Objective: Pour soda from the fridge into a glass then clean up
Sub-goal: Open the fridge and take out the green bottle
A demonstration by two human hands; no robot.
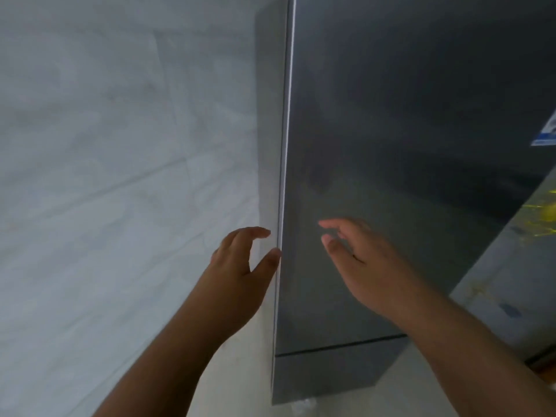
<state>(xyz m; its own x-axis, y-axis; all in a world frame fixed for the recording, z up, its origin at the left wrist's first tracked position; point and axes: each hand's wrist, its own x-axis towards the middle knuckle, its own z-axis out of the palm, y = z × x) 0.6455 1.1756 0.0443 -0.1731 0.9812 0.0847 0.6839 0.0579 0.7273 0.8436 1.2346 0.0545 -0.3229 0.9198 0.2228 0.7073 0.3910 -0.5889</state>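
**Two bare hands at the fridge door's edge**

Nearest, the left hand (240,260) curls around the left edge of the tall dark grey glossy fridge (391,145), thumb touching the door's front corner, fingers spread loosely towards the side panel, gripping nothing else. The right hand (358,260) hovers open and empty just before the door's front, fingers slightly fanned. Left of the fridge stands a pale grey marbled tile wall (105,176). A blue-and-white sticker (546,136) sits at the door's far right.

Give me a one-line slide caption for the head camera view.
Left hand curls its fingers around the closed grey fridge door edge, right hand open before it.
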